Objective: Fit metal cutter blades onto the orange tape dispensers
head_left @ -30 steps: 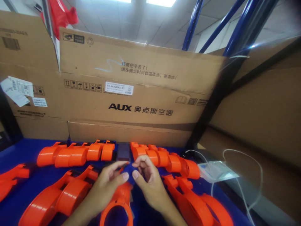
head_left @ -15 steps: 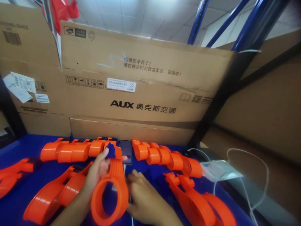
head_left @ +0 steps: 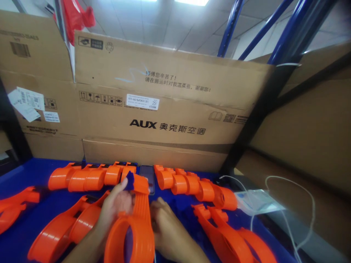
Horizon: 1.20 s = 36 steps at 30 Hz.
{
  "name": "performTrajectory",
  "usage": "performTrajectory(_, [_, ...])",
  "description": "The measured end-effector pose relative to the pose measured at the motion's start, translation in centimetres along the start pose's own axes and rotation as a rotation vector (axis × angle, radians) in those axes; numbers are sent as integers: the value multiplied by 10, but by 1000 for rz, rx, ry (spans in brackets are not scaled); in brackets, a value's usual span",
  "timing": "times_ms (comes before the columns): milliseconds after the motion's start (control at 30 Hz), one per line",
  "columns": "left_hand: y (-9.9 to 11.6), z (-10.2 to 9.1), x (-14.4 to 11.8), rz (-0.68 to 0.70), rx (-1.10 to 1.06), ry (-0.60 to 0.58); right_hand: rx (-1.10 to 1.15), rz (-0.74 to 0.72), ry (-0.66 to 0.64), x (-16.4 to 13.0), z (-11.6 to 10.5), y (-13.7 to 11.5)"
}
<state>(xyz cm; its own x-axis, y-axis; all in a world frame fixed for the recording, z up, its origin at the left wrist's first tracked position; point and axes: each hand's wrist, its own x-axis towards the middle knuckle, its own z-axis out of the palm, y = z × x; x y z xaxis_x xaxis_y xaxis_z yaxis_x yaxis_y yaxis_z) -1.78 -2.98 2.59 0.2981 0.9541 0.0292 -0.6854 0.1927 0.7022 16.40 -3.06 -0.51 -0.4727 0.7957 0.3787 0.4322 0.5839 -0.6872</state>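
Note:
An orange tape dispenser (head_left: 149, 233), with a round hub below and a dark blue piece at its top end, is gripped near that end by my left hand (head_left: 120, 201). Its hub hangs toward me, and a ridged handle runs up to the fingers. My right hand (head_left: 167, 230) is curled just to the right of the dispenser. The fingertips are hidden behind the dispenser, so what they hold cannot be made out.
More orange tape dispensers (head_left: 90, 179) lie in rows on the blue table surface (head_left: 16, 171), left and right of a phone (head_left: 150, 179). A cardboard sheet (head_left: 175, 142) stands behind them. White cables and a clear plastic bag (head_left: 260, 201) are at right.
The tape dispenser has tilted in my left hand, its top end turning more toward the right and its hub sitting lower. My right hand stays beside it. The view has shifted slightly.

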Motion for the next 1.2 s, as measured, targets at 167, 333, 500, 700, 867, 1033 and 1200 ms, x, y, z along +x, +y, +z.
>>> performTrajectory(167, [-7, -2, -7, -91, -41, -89, -77, 120, 334, 7, -30, 4])
performTrajectory(333, [-24, 7, -11, -73, 124, -30, 105, 179, 533, 8, -42, 7])
performTrajectory(500, [-27, 11, -11, -20, 115, 13, 507, 179, 450, 8, -38, 0])
performTrajectory(700, [-22, 9, -6, -10, -12, -28, 720, 246, 239, 5, -30, -8])
performTrajectory(867, [-25, 8, -7, 36, 30, -5, 665, 217, 251, 4, -23, -5])
performTrajectory(1033, [-27, 3, -4, 163, 135, 112, 515, 101, 357, 6, -33, -5])
performTrajectory(1200, [-26, 7, -3, 268, 212, 172, 362, -7, 396, 5, -44, -2])
